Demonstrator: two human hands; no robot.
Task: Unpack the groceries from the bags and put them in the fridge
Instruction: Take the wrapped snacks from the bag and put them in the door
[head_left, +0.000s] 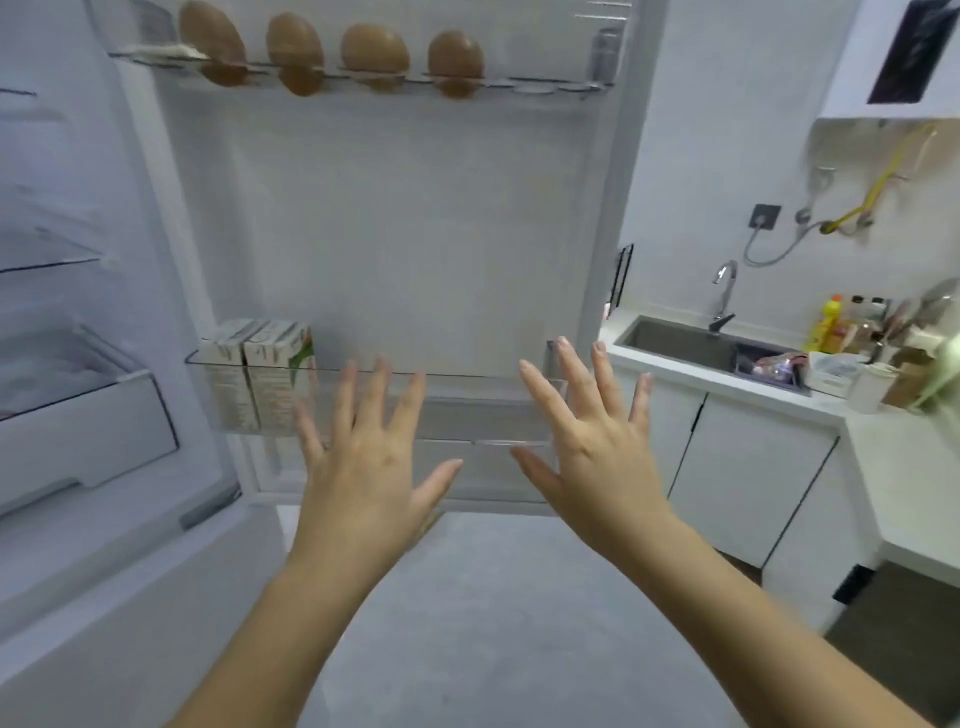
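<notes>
The fridge door (405, 228) stands open in front of me, its inner side facing me. Several brown eggs (374, 52) sit in the top door rack. Two cartons (265, 374) stand at the left end of the clear lower door shelf (488, 410). My left hand (363, 457) and my right hand (597, 441) are both spread flat, fingers straight, in front of that lower shelf. Neither hand holds anything. No grocery bag is in view.
The fridge interior with glass shelves and a drawer (83, 415) is on the left. A counter with a sink (680, 340), a tap (724, 291), bottles (831, 325) and white cabinets (748, 467) lies to the right. Grey floor (493, 623) is below.
</notes>
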